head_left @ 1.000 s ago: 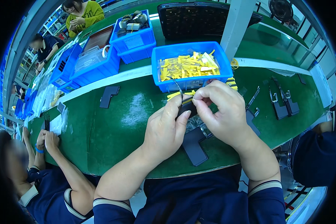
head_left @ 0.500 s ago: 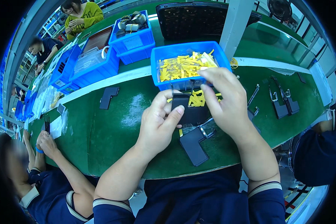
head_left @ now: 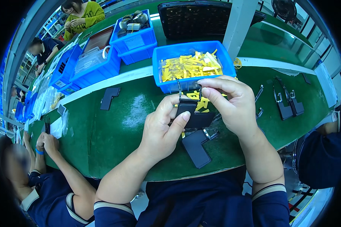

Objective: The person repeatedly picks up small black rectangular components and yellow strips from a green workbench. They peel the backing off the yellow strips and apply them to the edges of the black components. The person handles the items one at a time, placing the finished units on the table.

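My left hand (head_left: pixel 159 126) grips a flat black casing (head_left: pixel 186 107) between thumb and fingers, above the green table. Two thin black leads rise from the casing's top. My right hand (head_left: pixel 233 104) pinches the end of the right-hand lead (head_left: pixel 200 91) between thumb and forefinger. Behind the casing, yellow strips (head_left: pixel 204 103) lie beside a dark flat piece (head_left: pixel 202 120), partly covered by my hands. Below my hands, a black L-shaped casing (head_left: pixel 196 148) with a short metal-ended lead rests on the table.
A blue bin (head_left: pixel 170 87) of yellow strips stands just beyond my hands. More blue bins (head_left: pixel 134 56) are at the back left. Black casings with leads (head_left: pixel 290 109) lie at right, another casing (head_left: pixel 110 98) at left. A co-worker's hands (head_left: pixel 47 143) are at far left.
My right hand has drawn slightly down and right, its fingertips now closed on the lead's end. The casing in my left hand has tilted and shifted a little right.
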`<action>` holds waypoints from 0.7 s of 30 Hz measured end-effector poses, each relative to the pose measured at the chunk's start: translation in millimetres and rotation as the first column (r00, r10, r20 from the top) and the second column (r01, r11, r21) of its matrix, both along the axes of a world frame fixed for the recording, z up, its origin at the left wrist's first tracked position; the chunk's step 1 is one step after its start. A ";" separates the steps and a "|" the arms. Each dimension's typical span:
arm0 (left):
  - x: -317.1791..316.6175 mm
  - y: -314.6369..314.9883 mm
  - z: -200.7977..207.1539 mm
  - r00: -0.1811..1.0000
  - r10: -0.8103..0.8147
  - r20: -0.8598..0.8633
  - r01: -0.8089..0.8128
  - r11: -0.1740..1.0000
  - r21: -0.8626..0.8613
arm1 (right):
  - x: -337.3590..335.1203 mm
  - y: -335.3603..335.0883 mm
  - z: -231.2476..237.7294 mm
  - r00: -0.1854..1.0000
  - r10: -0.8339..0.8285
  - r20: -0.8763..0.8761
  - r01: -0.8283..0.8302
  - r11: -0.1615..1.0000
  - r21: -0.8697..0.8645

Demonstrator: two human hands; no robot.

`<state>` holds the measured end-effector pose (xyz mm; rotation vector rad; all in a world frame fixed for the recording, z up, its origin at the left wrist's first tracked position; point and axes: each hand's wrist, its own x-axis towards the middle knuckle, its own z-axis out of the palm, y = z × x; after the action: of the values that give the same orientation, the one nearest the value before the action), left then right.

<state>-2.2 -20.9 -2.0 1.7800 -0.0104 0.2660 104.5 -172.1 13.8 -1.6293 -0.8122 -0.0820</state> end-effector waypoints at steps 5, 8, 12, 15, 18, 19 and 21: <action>5.7 -1.2 -6.6 0.995 0.051 0.089 -0.047 0.998 -0.046 | -2.0 -1.8 1.9 0.980 0.065 -0.189 -0.062 0.998 0.022; 5.4 -1.1 -5.8 0.996 0.052 0.070 -0.050 0.998 -0.036 | -2.3 -2.3 1.4 0.988 0.052 -0.146 -0.052 0.999 0.000; 4.3 -0.7 -5.2 0.998 0.053 0.030 -0.052 0.998 -0.032 | -5.6 -1.2 1.7 0.999 0.013 -0.034 -0.015 0.999 -0.044; 4.2 -2.0 -5.2 0.999 0.041 0.033 -0.039 0.998 -0.044 | -6.5 0.1 0.4 0.990 -0.035 0.134 0.047 0.995 -0.084; 4.3 -3.3 -4.4 0.999 0.035 0.042 -0.031 0.995 -0.095 | -7.6 1.9 -4.2 0.999 -0.014 0.046 0.014 1.000 -0.003; 4.0 -3.5 -3.6 0.999 0.033 0.035 -0.028 0.992 -0.121 | -8.0 2.4 -5.4 0.999 0.011 -0.031 -0.010 0.999 0.045; 3.2 -3.7 -2.3 0.999 0.027 0.022 -0.023 0.985 -0.172 | -8.7 1.8 -0.8 0.984 0.098 -0.152 -0.082 0.991 0.105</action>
<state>1.0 -24.6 -4.3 1.6067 0.0171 0.2978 95.8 -170.3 13.1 -1.4844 -0.7482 0.0690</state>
